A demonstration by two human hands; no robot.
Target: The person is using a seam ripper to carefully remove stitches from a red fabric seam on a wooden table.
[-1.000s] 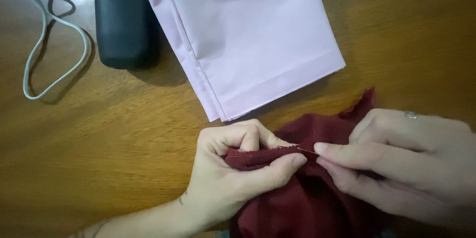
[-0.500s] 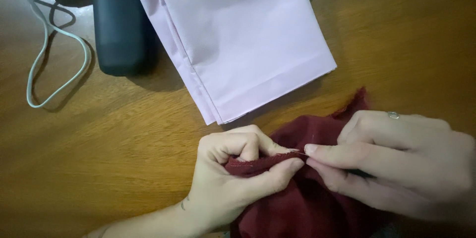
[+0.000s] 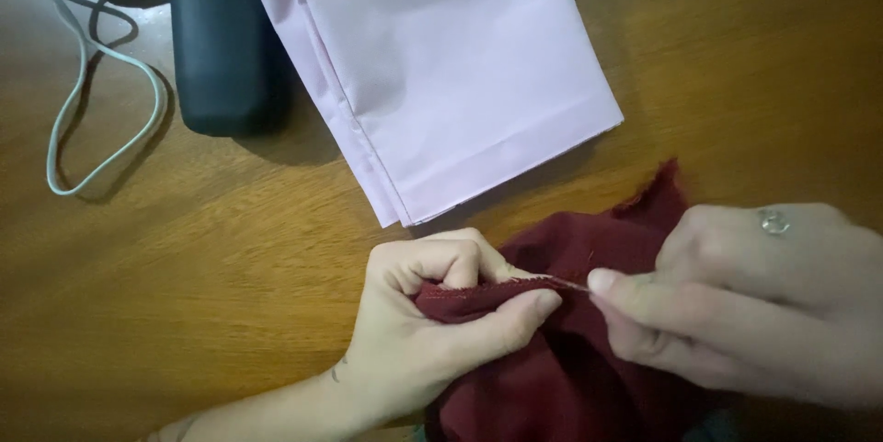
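1. A brown wooden table (image 3: 184,313) fills the view.
2. At six o'clock, the left hand (image 3: 432,332) pinches the folded edge of dark red fabric (image 3: 570,378).
3. The right hand (image 3: 736,304), pressed together, pinches a thin needle (image 3: 568,284); stitching well means keeping the fold taut.
4. No labels are visible: folded pink cloth (image 3: 451,74) at twelve o'clock, a dark case (image 3: 221,46) and a pale cable (image 3: 101,83) at ten.

A folded edge of dark red cloth (image 3: 589,350) is pinched in the left hand (image 3: 432,332) — a thin needle (image 3: 568,283) is gripped by the right hand (image 3: 736,304) just beside it. Pale pink fabric (image 3: 451,65) is laid on the wooden table (image 3: 184,286), a dark case (image 3: 221,37) beside it.
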